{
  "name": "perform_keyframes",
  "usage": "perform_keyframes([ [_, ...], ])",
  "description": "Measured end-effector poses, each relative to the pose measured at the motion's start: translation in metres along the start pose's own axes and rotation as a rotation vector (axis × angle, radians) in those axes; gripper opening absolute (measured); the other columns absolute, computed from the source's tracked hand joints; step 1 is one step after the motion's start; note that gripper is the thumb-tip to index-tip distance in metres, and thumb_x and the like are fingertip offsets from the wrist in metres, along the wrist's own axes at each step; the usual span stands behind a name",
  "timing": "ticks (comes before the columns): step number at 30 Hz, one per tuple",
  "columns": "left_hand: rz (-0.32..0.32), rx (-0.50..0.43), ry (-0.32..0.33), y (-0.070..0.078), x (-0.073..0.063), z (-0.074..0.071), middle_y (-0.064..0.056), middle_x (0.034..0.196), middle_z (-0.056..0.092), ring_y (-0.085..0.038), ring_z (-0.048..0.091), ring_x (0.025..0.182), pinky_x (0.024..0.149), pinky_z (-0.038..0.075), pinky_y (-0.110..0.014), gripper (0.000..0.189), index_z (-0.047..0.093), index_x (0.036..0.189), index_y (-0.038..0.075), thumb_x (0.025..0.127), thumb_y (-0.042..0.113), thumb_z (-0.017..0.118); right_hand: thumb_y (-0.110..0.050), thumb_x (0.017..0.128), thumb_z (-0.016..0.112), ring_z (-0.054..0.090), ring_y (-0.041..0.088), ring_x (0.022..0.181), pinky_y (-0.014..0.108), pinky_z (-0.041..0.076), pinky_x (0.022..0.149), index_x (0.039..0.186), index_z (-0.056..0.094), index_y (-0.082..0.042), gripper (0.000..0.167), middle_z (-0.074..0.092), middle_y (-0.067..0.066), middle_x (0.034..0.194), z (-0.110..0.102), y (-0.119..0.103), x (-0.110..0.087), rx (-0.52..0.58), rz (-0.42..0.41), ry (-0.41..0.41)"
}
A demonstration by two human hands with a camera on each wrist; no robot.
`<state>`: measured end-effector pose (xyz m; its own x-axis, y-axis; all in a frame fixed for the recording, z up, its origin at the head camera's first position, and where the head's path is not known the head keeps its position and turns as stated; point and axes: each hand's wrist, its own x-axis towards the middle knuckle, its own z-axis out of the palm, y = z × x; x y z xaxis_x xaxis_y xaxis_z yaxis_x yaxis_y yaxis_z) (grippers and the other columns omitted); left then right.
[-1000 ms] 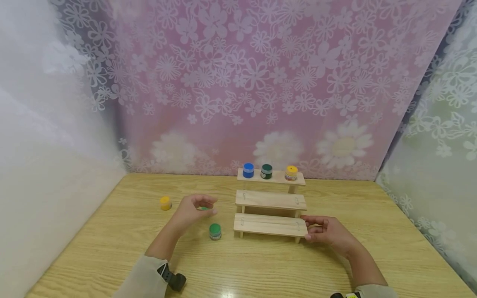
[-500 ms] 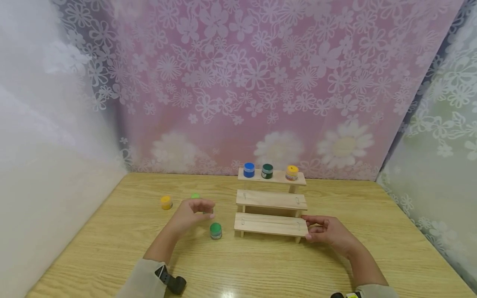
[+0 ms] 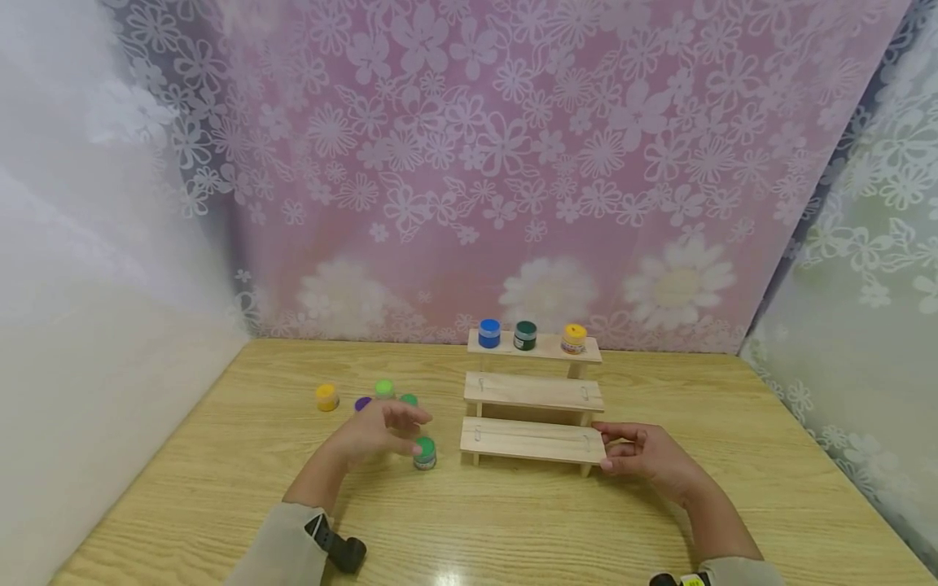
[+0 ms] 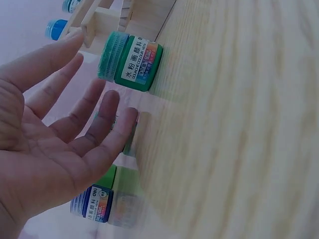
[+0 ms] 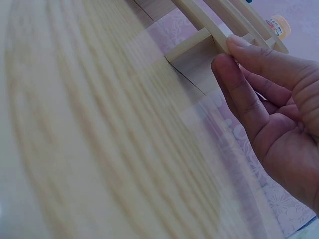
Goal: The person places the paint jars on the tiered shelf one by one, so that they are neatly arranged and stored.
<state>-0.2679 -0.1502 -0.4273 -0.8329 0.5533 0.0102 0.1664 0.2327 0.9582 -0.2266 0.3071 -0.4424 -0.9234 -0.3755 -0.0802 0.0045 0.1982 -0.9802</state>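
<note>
My left hand point(image 3: 372, 431) is beside a green gouache paint jar point(image 3: 425, 454), fingers spread and loosely bent, holding nothing. In the left wrist view the label of this green paint jar point(image 4: 134, 62) faces the camera, and a gap shows between it and the palm. Behind that hand stand a light green jar point(image 3: 384, 389), a partly hidden purple-lidded jar point(image 3: 363, 403) and another green-lidded jar point(image 3: 409, 400). My right hand point(image 3: 655, 462) pinches the right end of the lowest step of a three-tier wooden display stand point(image 3: 531, 440), thumb and fingertips at the board's edge.
On the top step sit a blue jar point(image 3: 489, 334), a dark green jar point(image 3: 524, 335) and a yellow jar point(image 3: 574, 338). A yellow-orange jar point(image 3: 326, 397) stands at the left of the wooden table point(image 3: 513, 529). A flowered curtain point(image 3: 469, 163) hangs behind.
My left hand has moved back from the rear jars toward the front green jar, uncovering the light green, purple and green lids. The right hand stays at the stand.
</note>
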Motion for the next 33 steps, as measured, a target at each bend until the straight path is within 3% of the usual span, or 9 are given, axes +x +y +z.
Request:
perform_keyframes([
  [8,-0.023,0.023,-0.058,-0.0001,0.0053,-0.0005,-0.024,0.129,0.058,-0.038,0.057,0.116,0.095,0.051,-0.040,0.051,0.059,0.126,-0.008,0.080,0.000,0.079,-0.007,0.086,0.075,0.066,0.019,0.094,0.035,0.057,0.082,0.142,0.036,0.015,0.073,0.059,0.014,0.116,-0.0009,-0.0009,0.0006,-0.004,0.001,-0.002],
  [19,-0.065,0.085,-0.113,0.0024,0.0088,0.0008,-0.014,0.121,0.065,-0.028,0.060,0.112,0.093,0.052,-0.038,0.050,0.064,0.123,-0.003,0.076,-0.001,0.081,-0.006,0.086,0.075,0.066,0.018,0.093,0.035,0.057,0.082,0.142,0.035,0.016,0.072,0.061,0.013,0.114,0.0002,-0.0035,0.0000,0.008,0.004,-0.003],
  [33,-0.018,0.103,-0.079,0.0038,0.0062,0.0034,-0.011,0.109,0.069,-0.025,0.064,0.102,0.086,0.055,-0.035,0.040,0.067,0.116,-0.005,0.077,-0.002,0.080,-0.007,0.086,0.075,0.066,0.020,0.094,0.036,0.057,0.082,0.143,0.035,0.015,0.073,0.060,0.013,0.115,0.0001,-0.0002,-0.0006,0.009,0.008,0.002],
])
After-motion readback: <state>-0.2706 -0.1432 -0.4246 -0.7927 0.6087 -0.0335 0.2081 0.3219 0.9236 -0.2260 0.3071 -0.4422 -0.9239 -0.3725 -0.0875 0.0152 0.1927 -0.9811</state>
